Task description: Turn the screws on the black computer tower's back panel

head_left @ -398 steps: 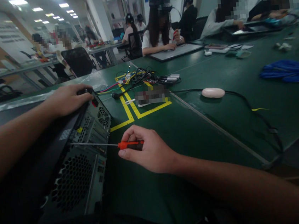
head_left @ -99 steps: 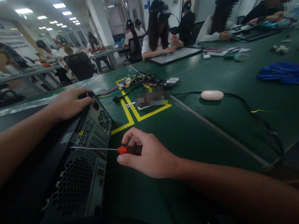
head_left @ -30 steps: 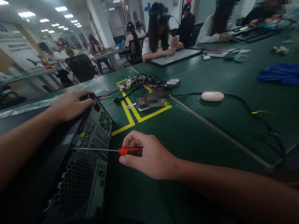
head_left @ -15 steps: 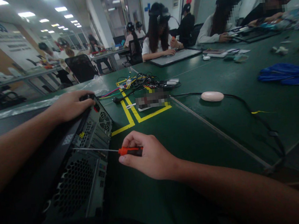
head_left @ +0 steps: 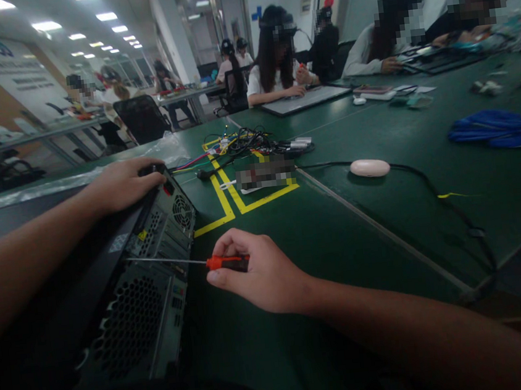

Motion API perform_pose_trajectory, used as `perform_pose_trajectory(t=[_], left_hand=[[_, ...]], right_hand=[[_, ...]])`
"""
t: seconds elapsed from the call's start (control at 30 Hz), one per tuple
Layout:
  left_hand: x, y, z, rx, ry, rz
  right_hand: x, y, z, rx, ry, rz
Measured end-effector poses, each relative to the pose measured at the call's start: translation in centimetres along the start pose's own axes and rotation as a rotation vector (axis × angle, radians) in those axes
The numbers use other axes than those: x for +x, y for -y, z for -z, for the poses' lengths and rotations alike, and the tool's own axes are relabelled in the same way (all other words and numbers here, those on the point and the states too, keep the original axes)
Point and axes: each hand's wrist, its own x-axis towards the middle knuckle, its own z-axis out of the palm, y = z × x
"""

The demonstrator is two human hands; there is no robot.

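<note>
A black desktop computer case (head_left: 126, 296) lies on its side on the green table (head_left: 339, 236), its rear panel with fan grille and ports facing me. My right hand (head_left: 259, 272) is closed round the red and black handle of a screwdriver (head_left: 221, 263). The thin shaft runs left, and its tip rests against the case's rear panel. My left hand (head_left: 122, 183) lies curled over the far top corner of the case, pressing on it.
Yellow tape lines (head_left: 228, 198) and a tangle of cables (head_left: 255, 141) lie beyond the case. A white oval object (head_left: 370, 167) with a black cord sits to the right, and blue cloth (head_left: 495, 128) farther right. Several people sit at the table's far side.
Almost nothing differs. Over the last second both hands and the screwdriver keep their places at the case's rear panel.
</note>
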Motion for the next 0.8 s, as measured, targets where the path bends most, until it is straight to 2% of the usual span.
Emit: perform_pose_trajectory(t=[0.47,0.8], left_hand=[[0.14,0.36,-0.11,0.008,-0.006,-0.023],[0.13,0.35,-0.17,-0.006,-0.007,-0.007]], right_hand=[[-0.01,0.14,-0.14,0.005,0.013,-0.026],[-0.14,0.24,0.13,-0.004,0.020,0.026]])
